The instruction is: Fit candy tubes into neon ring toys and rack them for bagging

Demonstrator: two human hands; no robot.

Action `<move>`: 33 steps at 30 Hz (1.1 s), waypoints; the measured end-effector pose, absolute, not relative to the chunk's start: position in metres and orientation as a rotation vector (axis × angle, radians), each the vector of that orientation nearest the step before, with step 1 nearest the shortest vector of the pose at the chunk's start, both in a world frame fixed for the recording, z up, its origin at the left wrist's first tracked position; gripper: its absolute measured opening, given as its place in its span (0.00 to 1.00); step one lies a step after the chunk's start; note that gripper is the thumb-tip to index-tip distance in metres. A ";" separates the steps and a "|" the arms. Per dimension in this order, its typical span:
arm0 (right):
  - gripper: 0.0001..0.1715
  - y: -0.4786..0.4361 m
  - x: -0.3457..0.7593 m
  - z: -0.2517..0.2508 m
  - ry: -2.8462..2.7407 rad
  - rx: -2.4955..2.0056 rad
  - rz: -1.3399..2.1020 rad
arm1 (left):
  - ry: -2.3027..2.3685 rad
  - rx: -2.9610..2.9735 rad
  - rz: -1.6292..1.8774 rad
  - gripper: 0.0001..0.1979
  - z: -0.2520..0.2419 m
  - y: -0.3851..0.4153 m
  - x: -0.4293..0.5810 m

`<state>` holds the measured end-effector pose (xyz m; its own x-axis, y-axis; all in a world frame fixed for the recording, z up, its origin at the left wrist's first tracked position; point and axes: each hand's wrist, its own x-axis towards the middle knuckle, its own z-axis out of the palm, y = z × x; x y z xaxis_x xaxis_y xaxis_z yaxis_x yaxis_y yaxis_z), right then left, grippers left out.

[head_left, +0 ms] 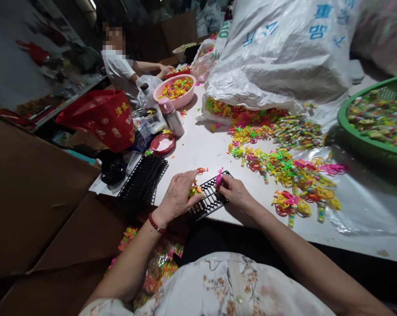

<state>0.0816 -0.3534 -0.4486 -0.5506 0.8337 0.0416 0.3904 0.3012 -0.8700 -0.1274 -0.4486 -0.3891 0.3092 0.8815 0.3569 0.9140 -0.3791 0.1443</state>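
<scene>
A black slotted plastic rack lies tilted at the table's front edge, between my hands. My right hand pinches a small pink plastic piece over the rack's far right end. Curled at the rack's left end is my left hand, with small yellow and orange plastic pieces at its fingers; their exact shape is partly hidden. Just beyond its fingertips shows an orange looped piece. To the right spreads a pile of colourful plastic pieces, some with striped tubes.
Stacked black racks lie at left, near a red basket and a steel flask. A pink basin, a large white sack and a green basket stand around. A co-worker works at the far left.
</scene>
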 end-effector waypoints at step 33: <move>0.09 -0.352 0.027 -0.483 -2.649 -0.577 0.688 | -1.712 -2.328 -0.439 0.20 -0.409 -0.453 -0.114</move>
